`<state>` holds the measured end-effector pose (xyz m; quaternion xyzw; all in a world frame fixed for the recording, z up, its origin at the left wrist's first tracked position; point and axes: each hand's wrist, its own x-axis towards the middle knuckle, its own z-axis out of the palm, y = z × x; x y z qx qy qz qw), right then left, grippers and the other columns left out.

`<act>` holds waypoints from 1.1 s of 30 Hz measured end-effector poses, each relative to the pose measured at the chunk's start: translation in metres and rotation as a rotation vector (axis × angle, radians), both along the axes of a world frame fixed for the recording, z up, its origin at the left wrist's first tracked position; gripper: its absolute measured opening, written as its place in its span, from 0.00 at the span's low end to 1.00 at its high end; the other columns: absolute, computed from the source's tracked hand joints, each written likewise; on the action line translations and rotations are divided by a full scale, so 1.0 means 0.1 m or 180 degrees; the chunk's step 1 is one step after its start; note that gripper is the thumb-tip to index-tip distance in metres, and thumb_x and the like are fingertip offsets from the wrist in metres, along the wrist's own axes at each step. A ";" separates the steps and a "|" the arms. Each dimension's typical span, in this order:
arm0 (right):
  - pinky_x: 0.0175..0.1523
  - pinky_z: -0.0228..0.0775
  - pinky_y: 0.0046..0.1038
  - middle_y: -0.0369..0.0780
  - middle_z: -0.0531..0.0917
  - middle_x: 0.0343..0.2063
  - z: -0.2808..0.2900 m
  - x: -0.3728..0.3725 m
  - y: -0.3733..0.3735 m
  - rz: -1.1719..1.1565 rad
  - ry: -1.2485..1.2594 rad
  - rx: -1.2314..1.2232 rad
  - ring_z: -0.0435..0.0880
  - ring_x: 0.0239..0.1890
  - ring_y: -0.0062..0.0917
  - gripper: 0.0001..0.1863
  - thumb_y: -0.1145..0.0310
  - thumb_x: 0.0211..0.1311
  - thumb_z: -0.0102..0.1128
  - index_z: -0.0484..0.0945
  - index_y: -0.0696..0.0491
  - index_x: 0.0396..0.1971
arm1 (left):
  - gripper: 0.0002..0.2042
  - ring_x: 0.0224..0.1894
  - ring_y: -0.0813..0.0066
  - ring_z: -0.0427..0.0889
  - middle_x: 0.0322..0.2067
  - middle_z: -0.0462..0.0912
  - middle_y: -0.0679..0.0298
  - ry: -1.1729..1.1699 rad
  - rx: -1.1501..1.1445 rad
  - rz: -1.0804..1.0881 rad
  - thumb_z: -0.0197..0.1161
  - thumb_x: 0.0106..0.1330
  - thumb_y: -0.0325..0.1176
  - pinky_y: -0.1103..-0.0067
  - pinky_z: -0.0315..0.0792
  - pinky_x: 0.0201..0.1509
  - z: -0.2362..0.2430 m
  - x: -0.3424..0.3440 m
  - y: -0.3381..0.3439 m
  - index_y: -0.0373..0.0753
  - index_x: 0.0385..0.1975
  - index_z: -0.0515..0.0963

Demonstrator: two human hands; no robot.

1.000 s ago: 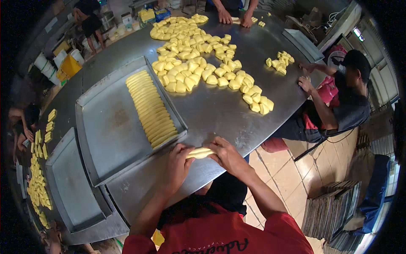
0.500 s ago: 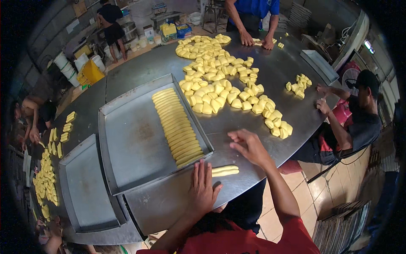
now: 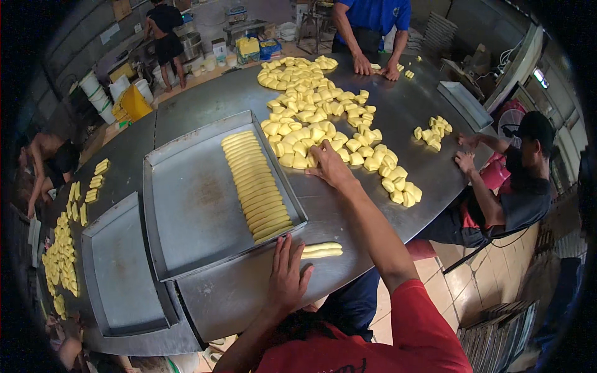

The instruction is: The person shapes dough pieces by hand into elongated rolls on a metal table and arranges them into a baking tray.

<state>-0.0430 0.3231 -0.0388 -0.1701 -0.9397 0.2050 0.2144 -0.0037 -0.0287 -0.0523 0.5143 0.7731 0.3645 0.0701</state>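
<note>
My left hand (image 3: 288,276) lies flat on the metal table with its fingers stretched, beside the near corner of a grey tray (image 3: 180,140). Two slim rolled strips of yellow dough (image 3: 323,250) lie just right of it. Inside the tray, a neat column of similar dough rolls (image 3: 255,186) runs along the right side. My right hand (image 3: 333,166) reaches out to the near edge of a large spread of cut dough pieces (image 3: 320,112). Its thumb and fingers close around a piece of dough there, partly hidden by the hand.
A second tray (image 3: 124,267) stands at the left, with more dough (image 3: 59,264) beyond it. Across the table, a person in blue (image 3: 373,25) handles dough. At the right sits a person in a black cap (image 3: 522,168), near a small dough heap (image 3: 433,133) and another tray (image 3: 465,104).
My right hand has moved forward and left, from above the bare table near the strips to the dough pieces. My left hand stays by the tray corner. The view has shifted slightly.
</note>
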 end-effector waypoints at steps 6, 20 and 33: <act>0.52 0.80 0.47 0.48 0.83 0.45 0.09 0.33 0.07 0.0208 -0.0272 0.0202 0.86 0.47 0.50 0.25 0.71 0.58 0.79 0.78 0.57 0.53 | 0.27 0.82 0.38 0.55 0.78 0.61 0.42 -0.0109 0.0203 -0.0032 0.68 0.73 0.34 0.54 0.56 0.84 -0.01 0.01 -0.01 0.35 0.70 0.74; 0.61 0.78 0.20 0.36 0.89 0.52 0.59 1.87 -1.82 0.0083 0.0751 -0.4246 0.87 0.52 0.18 0.22 0.78 0.72 0.70 0.83 0.57 0.65 | 0.22 0.64 0.72 0.81 0.63 0.82 0.52 -0.3694 0.1006 -0.0407 0.60 0.83 0.27 0.76 0.73 0.70 0.48 0.08 0.20 0.27 0.73 0.71; 0.59 0.83 0.26 0.41 0.90 0.50 0.46 2.16 -2.12 0.0053 0.1037 -0.3676 0.89 0.53 0.22 0.27 0.78 0.67 0.75 0.80 0.56 0.66 | 0.09 0.55 0.75 0.85 0.51 0.88 0.60 -0.3309 0.0657 -0.0531 0.72 0.72 0.23 0.79 0.78 0.58 0.51 0.11 0.12 0.33 0.49 0.84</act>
